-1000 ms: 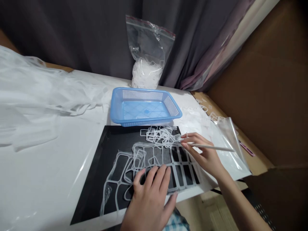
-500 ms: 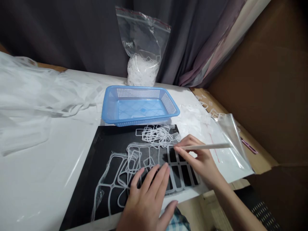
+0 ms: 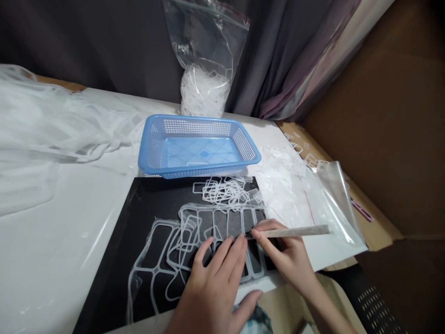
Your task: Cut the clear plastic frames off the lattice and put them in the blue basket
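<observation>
My left hand (image 3: 217, 283) lies with its fingers outstretched on a translucent plastic sheet of rounded rectangular frames (image 3: 227, 225). In my right hand (image 3: 283, 246) is a slim, pale, stick-shaped tool (image 3: 295, 231), pinched near its dark tip. That tip points at the sheet, just beside my left fingertips; whether it touches is unclear. Beneath the sheet is a black board (image 3: 149, 199). Loose frame pieces (image 3: 227, 190) are heaped at the board's far edge. More of the cut sheet (image 3: 153, 269) spreads crumpled to the left, partly hidden by my left hand.
A blue basket (image 3: 200, 169) stands behind the board. Behind it is a clear zip bag (image 3: 205, 90) of white frames. Translucent sheets (image 3: 59, 120) pile at the left. Clear plastic (image 3: 333, 204) and a pink tool (image 3: 362, 210) lie right, near a cardboard wall (image 3: 375, 139).
My right hand has moved the tool nearer, from the sheet's far edge down to its middle, beside my left fingertips. The left hand stays on the sheet. The whole view has shifted slightly.
</observation>
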A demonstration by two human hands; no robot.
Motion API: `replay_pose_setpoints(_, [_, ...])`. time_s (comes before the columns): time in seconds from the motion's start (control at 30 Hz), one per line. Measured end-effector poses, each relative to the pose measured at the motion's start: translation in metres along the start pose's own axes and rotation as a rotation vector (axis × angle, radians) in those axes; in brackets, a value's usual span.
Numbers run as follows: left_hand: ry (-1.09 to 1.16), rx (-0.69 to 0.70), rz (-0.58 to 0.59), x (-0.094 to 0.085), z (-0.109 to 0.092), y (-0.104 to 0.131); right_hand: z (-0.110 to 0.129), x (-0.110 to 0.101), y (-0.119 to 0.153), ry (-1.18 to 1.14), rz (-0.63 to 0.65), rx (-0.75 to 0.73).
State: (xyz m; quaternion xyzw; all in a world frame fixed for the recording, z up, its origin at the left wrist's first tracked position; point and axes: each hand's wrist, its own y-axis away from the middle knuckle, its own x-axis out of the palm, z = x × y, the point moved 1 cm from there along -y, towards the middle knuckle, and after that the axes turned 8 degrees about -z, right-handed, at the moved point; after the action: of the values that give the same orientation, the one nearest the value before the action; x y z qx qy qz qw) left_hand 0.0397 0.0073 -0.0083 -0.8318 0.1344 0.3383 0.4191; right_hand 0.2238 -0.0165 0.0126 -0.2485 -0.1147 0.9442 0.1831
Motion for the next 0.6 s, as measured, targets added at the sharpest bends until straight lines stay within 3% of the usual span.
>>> replay_pose_setpoints(0.3, [-0.014, 0.020, -0.014, 0.004, 0.001, -0.001, 0.008, 0.000, 0.000, 0.097, 0.099, -0.190])
replay_pose_setpoints(0.6, [0.003, -0.009, -0.010, 0.004, 0.001, 0.002, 0.004, -0.023, -0.014, 0.083, 0.318, -0.139])
